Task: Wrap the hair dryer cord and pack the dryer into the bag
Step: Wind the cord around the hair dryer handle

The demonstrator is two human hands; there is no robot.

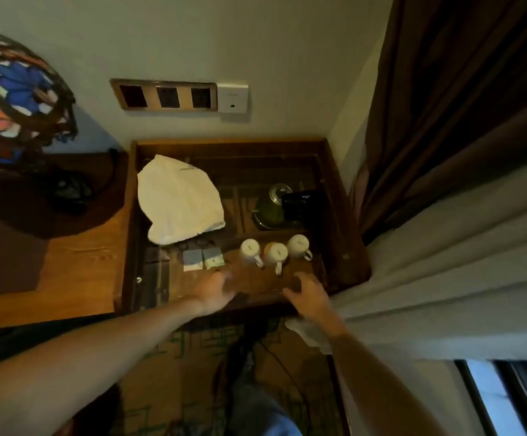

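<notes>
Hands reach over the near edge of the wooden tray [344, 215]: left hand [215, 294] with fingers loosely curled and holding nothing, right hand [309, 295] with fingers spread and empty. White bag [178, 199] lies crumpled at the tray's back left, well apart from both hands (the dryer itself cannot be made out). Three white mugs [276, 253] stand just beyond the hands, with a green kettle [270, 206] behind them.
</notes>
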